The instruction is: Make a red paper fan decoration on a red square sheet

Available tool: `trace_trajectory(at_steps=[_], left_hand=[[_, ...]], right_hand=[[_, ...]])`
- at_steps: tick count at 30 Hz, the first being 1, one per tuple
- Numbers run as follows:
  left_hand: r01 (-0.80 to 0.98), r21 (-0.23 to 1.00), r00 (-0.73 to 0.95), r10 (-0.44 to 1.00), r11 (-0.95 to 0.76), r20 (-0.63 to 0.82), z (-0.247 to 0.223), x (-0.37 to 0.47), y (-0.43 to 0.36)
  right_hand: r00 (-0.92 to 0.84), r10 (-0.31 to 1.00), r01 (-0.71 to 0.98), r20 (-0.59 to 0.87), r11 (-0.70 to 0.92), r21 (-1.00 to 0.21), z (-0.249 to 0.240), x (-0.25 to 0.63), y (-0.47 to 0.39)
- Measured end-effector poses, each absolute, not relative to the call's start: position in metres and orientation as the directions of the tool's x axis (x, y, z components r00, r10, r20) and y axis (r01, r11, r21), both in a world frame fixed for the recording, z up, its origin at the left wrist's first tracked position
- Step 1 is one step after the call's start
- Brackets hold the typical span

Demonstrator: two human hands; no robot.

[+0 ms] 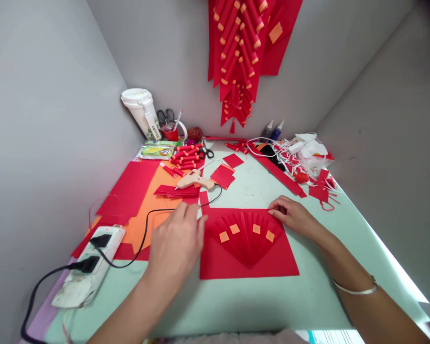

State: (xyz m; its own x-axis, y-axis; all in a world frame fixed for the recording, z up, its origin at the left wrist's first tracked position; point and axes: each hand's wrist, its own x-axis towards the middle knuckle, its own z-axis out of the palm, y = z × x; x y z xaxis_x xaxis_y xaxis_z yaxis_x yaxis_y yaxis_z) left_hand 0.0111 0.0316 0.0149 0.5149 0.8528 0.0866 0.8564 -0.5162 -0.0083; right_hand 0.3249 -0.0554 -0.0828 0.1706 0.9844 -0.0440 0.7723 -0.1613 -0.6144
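A pleated red paper fan [250, 243] with several small orange squares lies on a red paper sheet [215, 265] in front of me. My right hand [290, 215] has its fingertips closed at the sheet's far right corner. Over the sheet's left edge is my left hand [179, 239], its back toward me and thumb at the right. The fingers of that hand curl away, and whatever lies under them is hidden. Just beyond it rest a cream hot glue gun [195, 179] and a folded red paper piece [177, 191].
A white power strip [89, 267] with black plugs lies at the left, its cord running to the glue gun. Red paper tubes [186, 157], scissors [208, 153] and a white cup [141, 112] stand farther back. Paper scraps [304, 153] pile up at the right.
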Motion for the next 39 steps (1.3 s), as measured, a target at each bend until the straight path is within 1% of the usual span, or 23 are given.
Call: trace_trajectory(at_steps=[2,4,7,10,13,18,24,39], left_hand=[[0.75,0.085,0.637,0.751,-0.656,0.175,0.009,0.01,0.013],[0.675,0.188,0.681,0.7,-0.714,0.214,-0.006,0.008,-0.003],[0.674,0.298,0.632,0.736,-0.677,0.243,-0.034,0.007,-0.017],[0.705,0.342,0.572,0.783,-0.621,0.243,-0.053,0.008,-0.021],[0.727,0.37,0.535,0.815,-0.578,0.222,-0.057,0.009,-0.018],[0.734,0.458,0.51,0.852,-0.501,0.116,-0.054,0.014,-0.012],[0.742,0.506,0.496,0.868,-0.44,0.026,-0.056,0.019,-0.012],[0.738,0.538,0.486,0.874,-0.407,-0.005,-0.056,0.019,-0.01]], right_hand=[[0.176,0.984,0.769,-0.035,-0.159,-0.62,-0.084,0.325,-0.057],[0.176,0.984,0.766,-0.032,-0.157,-0.624,-0.084,0.325,-0.057],[0.182,0.983,0.764,-0.024,-0.156,-0.625,-0.085,0.325,-0.058],[0.191,0.982,0.764,-0.018,-0.16,-0.625,-0.086,0.325,-0.059],[0.2,0.98,0.764,-0.019,-0.168,-0.623,-0.087,0.325,-0.059],[0.203,0.979,0.76,-0.023,-0.173,-0.626,-0.086,0.325,-0.059],[0.207,0.977,0.756,-0.043,-0.188,-0.627,-0.084,0.324,-0.059],[0.232,0.971,0.749,-0.066,-0.221,-0.625,-0.085,0.325,-0.059]])
